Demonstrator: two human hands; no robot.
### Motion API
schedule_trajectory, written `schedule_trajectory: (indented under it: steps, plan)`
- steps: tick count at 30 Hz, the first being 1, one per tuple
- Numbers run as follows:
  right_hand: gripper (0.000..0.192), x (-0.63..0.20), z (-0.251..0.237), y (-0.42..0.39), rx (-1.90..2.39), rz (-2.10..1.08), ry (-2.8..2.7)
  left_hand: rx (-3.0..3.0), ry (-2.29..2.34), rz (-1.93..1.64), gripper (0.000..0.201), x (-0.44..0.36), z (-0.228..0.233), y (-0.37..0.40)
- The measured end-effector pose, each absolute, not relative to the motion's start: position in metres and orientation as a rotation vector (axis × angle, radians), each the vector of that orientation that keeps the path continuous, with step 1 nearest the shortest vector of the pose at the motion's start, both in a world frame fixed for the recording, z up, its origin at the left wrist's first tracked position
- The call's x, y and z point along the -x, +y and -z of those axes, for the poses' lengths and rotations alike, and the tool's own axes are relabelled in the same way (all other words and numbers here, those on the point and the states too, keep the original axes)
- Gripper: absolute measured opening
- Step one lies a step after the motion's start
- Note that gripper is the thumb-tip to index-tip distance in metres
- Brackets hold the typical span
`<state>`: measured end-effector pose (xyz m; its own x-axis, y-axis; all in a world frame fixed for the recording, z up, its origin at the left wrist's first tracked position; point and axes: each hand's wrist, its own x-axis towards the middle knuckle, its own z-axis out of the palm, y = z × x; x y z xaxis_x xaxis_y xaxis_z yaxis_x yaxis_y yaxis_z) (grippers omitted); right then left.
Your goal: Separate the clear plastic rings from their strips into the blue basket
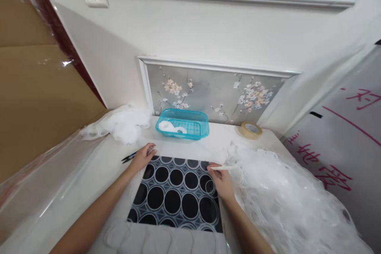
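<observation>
A dark sheet patterned with black circles in pale rings [172, 201] lies on the table in front of me. At its far left corner is my left hand [144, 156], fingers curled together; whatever they hold is too small to make out. Dark-bladed thread snips [128, 158] lie just left of that hand. My right hand [222, 180], by the sheet's far right corner, is closed on a thin white stick [224, 168] that points right. Loose clear rings rest on the sheet's right side, and a translucent ringed film [166, 240] spreads along its near edge.
A teal plastic basket [201, 131] with white rolls inside stands against the wall. Right of it lies a tape roll [251, 130]. White translucent scrap is heaped at the right [285, 190] and back left [125, 123]. A cardboard box [38, 99] borders the left side.
</observation>
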<state>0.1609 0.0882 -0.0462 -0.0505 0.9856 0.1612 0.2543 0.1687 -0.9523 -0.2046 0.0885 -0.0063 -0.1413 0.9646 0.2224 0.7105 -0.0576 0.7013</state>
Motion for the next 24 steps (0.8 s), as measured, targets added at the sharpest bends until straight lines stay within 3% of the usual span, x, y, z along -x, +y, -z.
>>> schedule_trajectory:
  steps: [10,24]
  plan:
    - [0.047,-0.168,0.043,0.078,1.395,-0.984,-1.735,-1.916,1.884,-0.89,0.021,0.2,0.012,0.073]
    - [0.047,-0.176,0.046,0.075,1.447,-0.915,-1.765,-1.946,1.834,-0.88,0.022,0.193,0.016,0.065]
